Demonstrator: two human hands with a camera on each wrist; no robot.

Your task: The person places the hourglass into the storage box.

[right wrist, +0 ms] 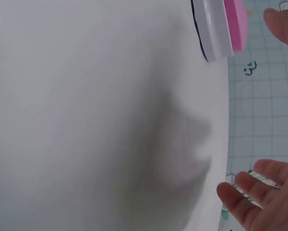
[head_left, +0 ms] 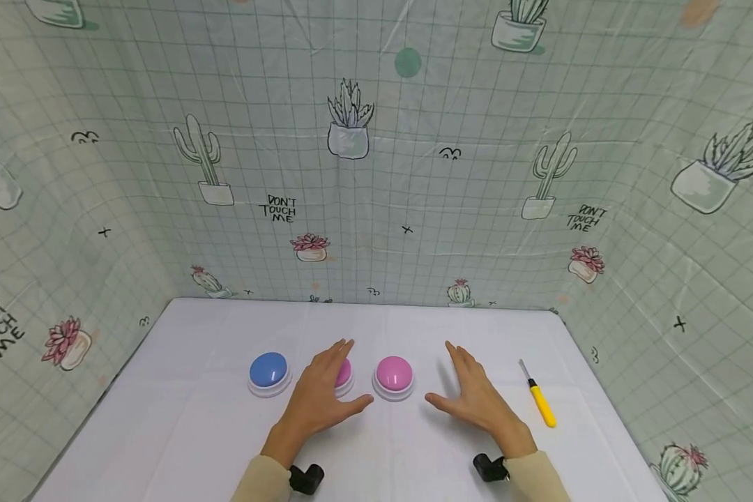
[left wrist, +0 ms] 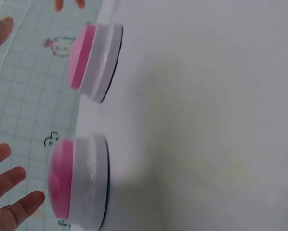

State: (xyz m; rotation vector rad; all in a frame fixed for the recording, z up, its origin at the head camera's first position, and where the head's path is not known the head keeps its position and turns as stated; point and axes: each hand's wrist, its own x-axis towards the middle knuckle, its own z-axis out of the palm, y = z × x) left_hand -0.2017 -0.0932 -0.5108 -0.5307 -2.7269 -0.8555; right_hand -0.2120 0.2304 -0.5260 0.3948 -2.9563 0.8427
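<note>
Three round push buttons with white bases stand in a row on the white table. The blue button (head_left: 268, 371) is at the left, and a pink button (head_left: 394, 375) sits between the two hands. Another pink button (head_left: 344, 376) is partly hidden behind my left hand (head_left: 318, 392), which hovers with thumb spread and fingers extended, holding nothing. To the right, my right hand (head_left: 475, 397) hovers in the same spread way, its palm turned inward. In the left wrist view, fingertips (left wrist: 28, 202) show close beside the nearer pink button (left wrist: 79, 183).
A screwdriver (head_left: 542, 401) with a yellow handle lies on the table (head_left: 182, 418) to the right of my right hand. Cloth printed with cacti (head_left: 376, 188) hangs behind the table and along both sides. Small black devices (head_left: 306, 480) are worn at both wrists.
</note>
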